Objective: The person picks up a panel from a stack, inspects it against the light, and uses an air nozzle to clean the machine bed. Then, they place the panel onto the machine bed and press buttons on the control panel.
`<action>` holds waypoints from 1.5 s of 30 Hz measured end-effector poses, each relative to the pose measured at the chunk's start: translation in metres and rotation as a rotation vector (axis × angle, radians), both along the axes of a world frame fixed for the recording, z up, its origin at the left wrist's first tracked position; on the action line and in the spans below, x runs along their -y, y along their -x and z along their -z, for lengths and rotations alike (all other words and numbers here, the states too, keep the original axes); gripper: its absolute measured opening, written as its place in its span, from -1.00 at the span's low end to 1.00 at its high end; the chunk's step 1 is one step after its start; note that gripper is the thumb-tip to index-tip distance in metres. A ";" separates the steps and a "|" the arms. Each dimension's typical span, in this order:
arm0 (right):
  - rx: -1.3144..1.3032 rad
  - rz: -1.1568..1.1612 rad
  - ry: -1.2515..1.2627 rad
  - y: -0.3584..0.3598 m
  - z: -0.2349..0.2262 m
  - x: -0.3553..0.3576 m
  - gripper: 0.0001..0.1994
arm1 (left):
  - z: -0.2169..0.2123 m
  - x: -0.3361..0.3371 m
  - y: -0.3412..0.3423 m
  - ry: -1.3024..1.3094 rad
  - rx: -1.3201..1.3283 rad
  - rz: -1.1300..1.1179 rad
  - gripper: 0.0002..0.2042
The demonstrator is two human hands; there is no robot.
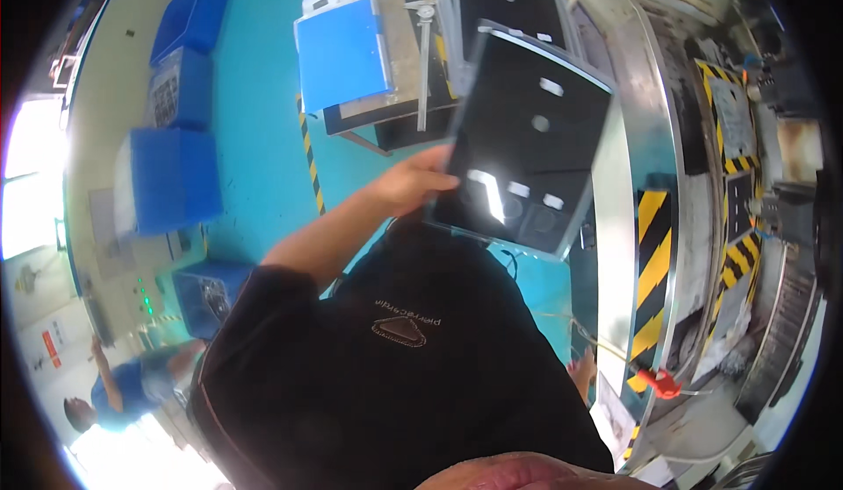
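A black panel (527,143) with cut-outs is gripped at its edge by the left hand (413,183), above the teal floor (259,139); the right hand is out of view.

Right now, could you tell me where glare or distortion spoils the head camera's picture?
In the head view, white glare streaks the glossy black panel held by the left hand; the window at the left rim is blown out; fisheye bending curves the metal rail and darkens the corners.
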State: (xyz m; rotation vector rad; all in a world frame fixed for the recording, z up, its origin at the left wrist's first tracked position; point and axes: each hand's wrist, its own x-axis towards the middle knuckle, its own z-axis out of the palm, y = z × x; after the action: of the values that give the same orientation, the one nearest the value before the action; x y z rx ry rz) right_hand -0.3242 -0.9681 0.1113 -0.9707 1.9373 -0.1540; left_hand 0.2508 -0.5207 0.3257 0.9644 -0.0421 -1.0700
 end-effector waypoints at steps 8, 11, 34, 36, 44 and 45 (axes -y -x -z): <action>-0.213 -0.224 1.029 -0.058 -0.128 0.051 -0.41 | 0.030 -0.123 -0.043 -0.002 -0.028 -0.606 -0.44; -0.334 -0.099 0.866 -0.072 -0.172 0.055 -0.46 | 0.042 -0.139 -0.075 0.073 -0.032 -0.628 -0.45; 0.277 -1.511 0.164 -0.463 -0.365 -0.315 -0.62 | 0.074 -0.204 -0.321 0.541 0.033 -0.327 -0.58; 0.333 -1.592 0.232 -0.478 -0.376 -0.325 -0.61 | 0.049 -0.171 -0.325 0.429 0.109 -0.340 -0.56; -0.027 -0.999 0.523 -0.465 -0.376 -0.255 -0.56 | -0.008 -0.041 -0.314 0.298 0.228 -0.266 -0.63; -0.030 -0.971 0.529 -0.458 -0.362 -0.258 -0.57 | -0.010 -0.032 -0.314 0.314 0.247 -0.232 -0.66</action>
State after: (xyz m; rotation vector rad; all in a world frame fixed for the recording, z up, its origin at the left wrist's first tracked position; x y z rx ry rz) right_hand 0.1336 -0.7102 0.4733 -2.1565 1.2649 -0.0818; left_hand 0.5644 -0.4885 0.3355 0.7889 -0.2865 -0.7016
